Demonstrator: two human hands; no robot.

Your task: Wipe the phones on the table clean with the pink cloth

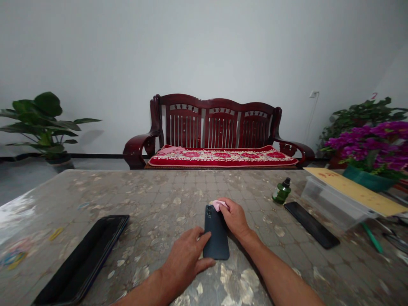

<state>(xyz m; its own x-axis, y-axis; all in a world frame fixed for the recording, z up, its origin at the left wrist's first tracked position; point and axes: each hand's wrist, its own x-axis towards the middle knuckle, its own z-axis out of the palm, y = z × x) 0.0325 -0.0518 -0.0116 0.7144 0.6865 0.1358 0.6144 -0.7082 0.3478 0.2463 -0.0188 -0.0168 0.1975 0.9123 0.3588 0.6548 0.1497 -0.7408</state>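
A dark blue smartphone (217, 242) lies on the patterned tabletop (153, 208) with its back and camera lenses facing up. My left hand (186, 253) steadies it, fingers along its left side and thumb by its lower end. At the phone's upper right corner, my right hand (235, 219) pinches a small pink cloth (219, 205) against or just over the back. Part of the cloth is hidden under my fingers.
To the right are a green bottle (281, 192), a black phone (311, 225) and a clear plastic box (330, 206) under a yellow sheet (353, 191). A black tablet-like device (84, 261) and a yellow band (56, 233) lie left. A wooden bench (219, 127) stands beyond.
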